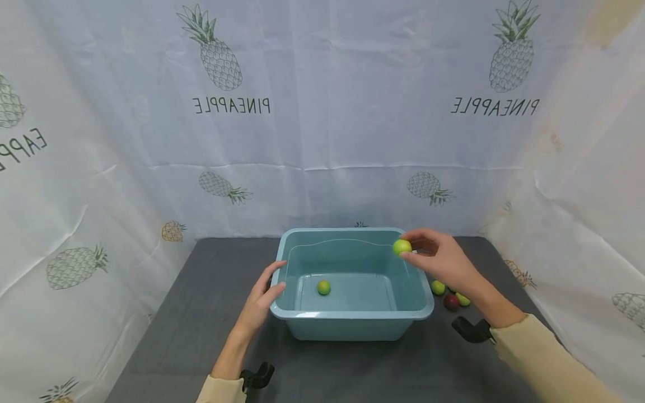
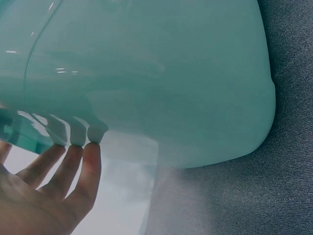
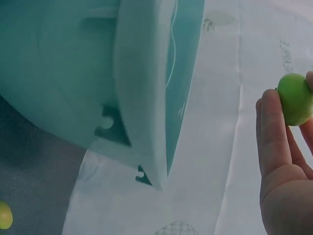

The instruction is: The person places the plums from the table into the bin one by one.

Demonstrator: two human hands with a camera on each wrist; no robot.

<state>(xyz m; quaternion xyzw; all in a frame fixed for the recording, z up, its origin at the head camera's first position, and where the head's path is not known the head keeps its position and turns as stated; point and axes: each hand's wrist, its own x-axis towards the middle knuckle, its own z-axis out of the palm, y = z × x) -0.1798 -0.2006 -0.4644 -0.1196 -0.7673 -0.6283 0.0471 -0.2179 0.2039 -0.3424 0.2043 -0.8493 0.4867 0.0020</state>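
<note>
A light blue plastic basin [image 1: 353,330] sits on the dark grey table. My left hand [image 1: 262,299] holds its left rim; in the left wrist view, the fingertips [image 2: 90,152] press against the outer wall under the rim. Above the right rim, my right hand [image 1: 437,258] pinches a small, round green fruit [image 1: 402,247] between thumb and fingers. The right wrist view shows that same green fruit [image 3: 295,99] at the fingertips, higher than the basin's edge. Inside, on the basin floor toward the left, lies another small green fruit [image 1: 323,287] with an orange tint.
To the right of the basin several small fruits lie on the table [image 1: 201,330], among them a dark red fruit [image 1: 451,303] and a yellow-green fruit [image 1: 438,287]. White cloth [image 1: 342,129] printed with pineapples hangs behind and along both sides.
</note>
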